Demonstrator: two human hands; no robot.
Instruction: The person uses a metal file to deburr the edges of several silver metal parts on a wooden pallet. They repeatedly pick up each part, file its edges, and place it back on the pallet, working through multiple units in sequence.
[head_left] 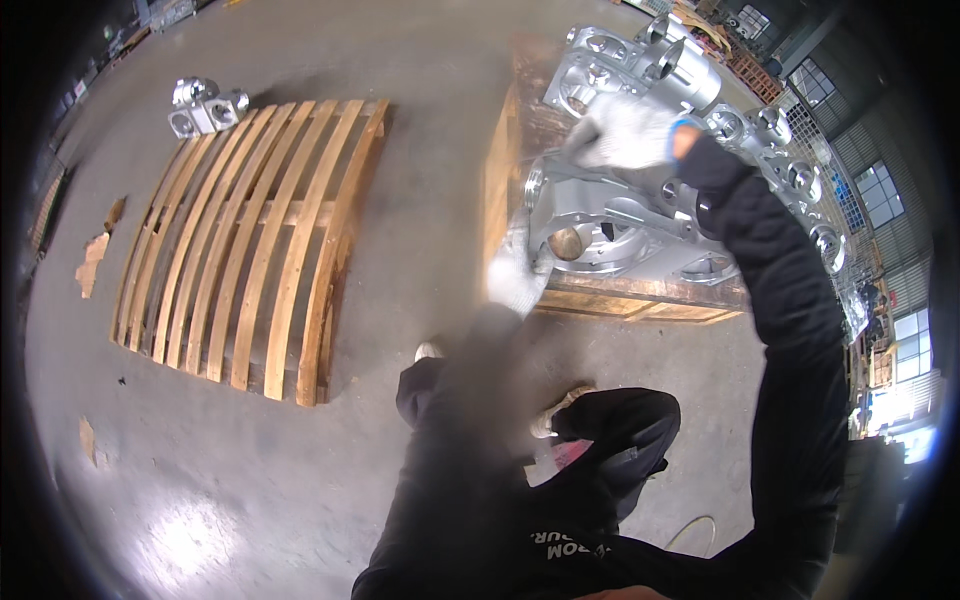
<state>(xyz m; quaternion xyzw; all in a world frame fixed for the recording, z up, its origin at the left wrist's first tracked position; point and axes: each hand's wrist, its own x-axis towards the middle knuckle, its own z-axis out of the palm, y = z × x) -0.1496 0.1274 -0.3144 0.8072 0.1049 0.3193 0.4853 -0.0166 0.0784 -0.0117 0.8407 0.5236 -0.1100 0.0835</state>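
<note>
A large silver metal casting [590, 205] with round bored openings lies at the near left of the wooden crate [640, 300]. My left hand [518, 272], in a white glove, grips the casting's left end, with its fingers along the edge. Over the far side of the same part is my right hand [625, 133], also gloved in white with a blue cuff. It is smeared by motion, so its finger pose and any contact with the metal are unclear. Behind it are more silver castings [690, 75].
An upturned-looking slatted wooden pallet [245, 245] lies on the floor to my left. At its far corner sits another silver casting [207, 108]. Torn cardboard [93, 265] lies left of the pallet. My feet are between pallet and crate. Wire mesh stands beyond the crate's right side.
</note>
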